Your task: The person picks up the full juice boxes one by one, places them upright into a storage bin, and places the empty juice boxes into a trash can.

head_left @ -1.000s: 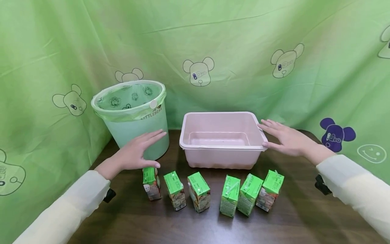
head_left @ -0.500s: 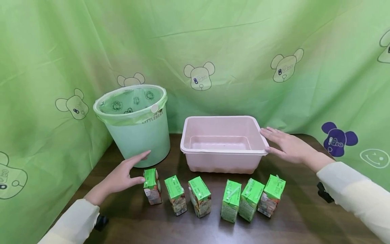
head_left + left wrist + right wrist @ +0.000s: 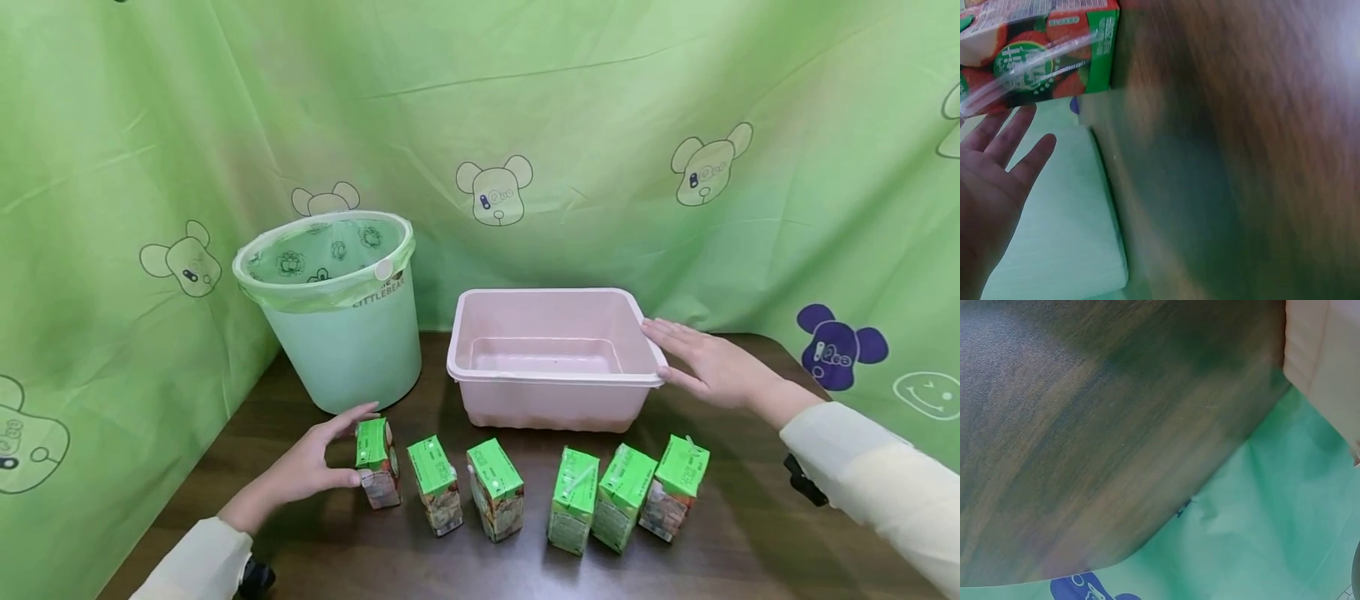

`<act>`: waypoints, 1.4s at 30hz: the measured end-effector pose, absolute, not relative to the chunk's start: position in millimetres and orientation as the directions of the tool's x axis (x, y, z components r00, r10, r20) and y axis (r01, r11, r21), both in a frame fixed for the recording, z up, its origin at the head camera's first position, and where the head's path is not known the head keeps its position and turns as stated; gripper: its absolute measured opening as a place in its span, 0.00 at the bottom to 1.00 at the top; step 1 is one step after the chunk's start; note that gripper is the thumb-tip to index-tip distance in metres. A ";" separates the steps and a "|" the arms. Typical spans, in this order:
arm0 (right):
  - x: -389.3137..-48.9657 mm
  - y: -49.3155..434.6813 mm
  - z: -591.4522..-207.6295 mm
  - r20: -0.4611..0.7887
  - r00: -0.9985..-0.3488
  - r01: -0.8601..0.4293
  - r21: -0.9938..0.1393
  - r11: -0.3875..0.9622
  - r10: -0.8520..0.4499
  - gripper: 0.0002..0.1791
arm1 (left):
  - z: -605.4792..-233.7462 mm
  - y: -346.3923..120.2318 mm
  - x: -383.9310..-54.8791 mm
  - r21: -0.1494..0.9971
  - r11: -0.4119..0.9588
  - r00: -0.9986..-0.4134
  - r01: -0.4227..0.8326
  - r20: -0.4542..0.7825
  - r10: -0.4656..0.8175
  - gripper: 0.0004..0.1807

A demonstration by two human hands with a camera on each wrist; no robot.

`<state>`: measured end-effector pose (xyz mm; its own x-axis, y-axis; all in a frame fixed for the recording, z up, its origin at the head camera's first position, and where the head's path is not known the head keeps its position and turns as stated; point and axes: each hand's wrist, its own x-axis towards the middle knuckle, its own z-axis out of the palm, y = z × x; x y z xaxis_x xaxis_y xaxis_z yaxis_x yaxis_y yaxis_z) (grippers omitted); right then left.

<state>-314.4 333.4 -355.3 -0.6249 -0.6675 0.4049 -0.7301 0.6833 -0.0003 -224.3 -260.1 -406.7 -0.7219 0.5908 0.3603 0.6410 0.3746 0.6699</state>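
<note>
My left hand (image 3: 303,462) is spread around the leftmost juice carton (image 3: 377,475), thumb near its front side and forefinger behind it. In the left wrist view the fingers (image 3: 1038,156) look loosely extended beside the carton (image 3: 1029,59), which has strawberry pictures and a wrapped straw; contact is hard to tell. My right hand (image 3: 712,364) lies with straight fingers against the right rim of a pink plastic tub (image 3: 551,400). In the right wrist view a pink wall of the tub (image 3: 1322,350) shows, and the hand is mostly out of view.
More green-topped cartons stand in a row: one (image 3: 435,487), another (image 3: 497,492), and a close group on the right (image 3: 618,500). A green bin (image 3: 352,350) with a liner stands behind the left hand. A green printed curtain (image 3: 585,167) backs the dark wooden table (image 3: 420,575).
My left hand has come down and back from in front of the bin, then in around the leftmost carton. My right hand stays at the tub's rim. The view has tilted slightly.
</note>
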 end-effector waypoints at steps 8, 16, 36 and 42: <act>-318.5 338.4 -357.1 0.433 -0.600 -0.742 0.014 0.671 -0.673 0.35 | -414.4 -249.0 -226.5 0.823 0.234 -0.745 0.518 0.299 0.596 0.54; -317.3 338.1 -357.7 0.433 -0.610 -0.736 0.000 0.677 -0.663 0.35 | -416.4 -242.6 -228.4 0.868 0.214 -0.772 0.449 0.257 0.581 0.51; -317.2 334.0 -356.6 0.432 -0.597 -0.748 0.007 0.664 -0.676 0.35 | -416.2 -237.5 -231.5 0.851 0.218 -0.784 0.478 0.302 0.542 0.41; -315.3 333.3 -356.2 0.421 -0.585 -0.760 0.013 0.650 -0.693 0.35 | -405.6 -239.9 -231.9 0.835 0.199 -0.767 0.512 0.341 0.543 0.40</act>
<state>-315.3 333.3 -356.2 -0.5854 -0.6927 0.4214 -0.7597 0.6501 0.0133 -231.9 -239.9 -405.6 -0.7673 0.5431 0.3410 0.5123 0.1992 0.8354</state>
